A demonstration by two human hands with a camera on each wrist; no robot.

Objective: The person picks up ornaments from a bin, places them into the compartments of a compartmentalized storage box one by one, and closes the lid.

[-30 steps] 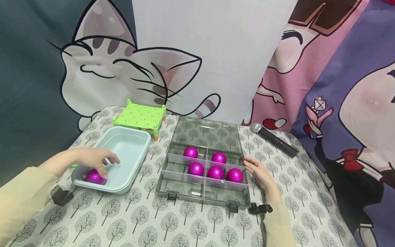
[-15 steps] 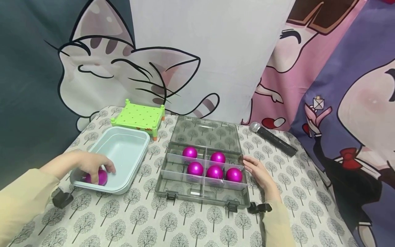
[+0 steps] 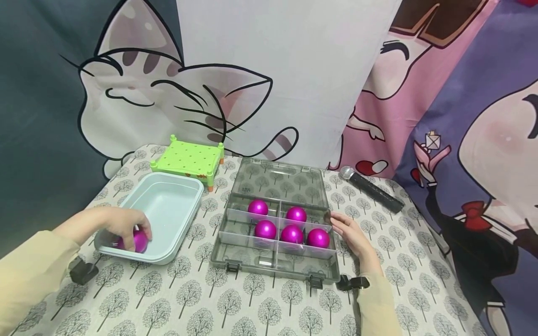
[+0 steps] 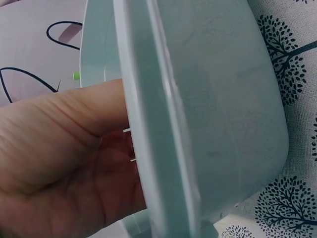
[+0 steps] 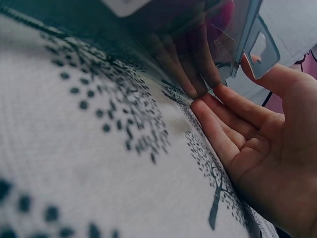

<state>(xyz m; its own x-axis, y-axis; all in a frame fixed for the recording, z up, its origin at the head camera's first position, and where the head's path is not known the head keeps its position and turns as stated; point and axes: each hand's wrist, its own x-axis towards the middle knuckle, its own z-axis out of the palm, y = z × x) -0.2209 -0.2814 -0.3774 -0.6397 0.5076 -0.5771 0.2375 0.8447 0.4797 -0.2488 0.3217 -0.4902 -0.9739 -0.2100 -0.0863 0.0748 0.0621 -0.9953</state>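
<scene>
In the near left corner of a pale blue plastic basin (image 3: 191,224), my left hand (image 3: 123,224) holds a shiny magenta bauble (image 3: 140,241), fingers curled round it. The left wrist view shows the palm behind the basin's rim (image 4: 143,119), which hides most of the bauble; two thin metal prongs (image 4: 127,130) stick out. My right hand (image 3: 350,233) rests fingertips on the right side of a smoky clear divided box (image 3: 248,261), lid laid back. The right wrist view shows its fingers (image 5: 218,129) extended against the box wall. Several magenta baubles (image 3: 265,229) sit in the back and middle rows.
A lime green pegged stand (image 3: 189,157) stands behind the basin. At the back right lies a black microphone (image 3: 371,189) with a silver head. A tree-print cloth (image 3: 189,294) covers the table, and printed curtains (image 3: 294,70) hang behind it.
My left hand has lowered over the bauble in the basin and its fingers have closed round it, shifting it slightly right. The right hand has stayed at the box's side.
</scene>
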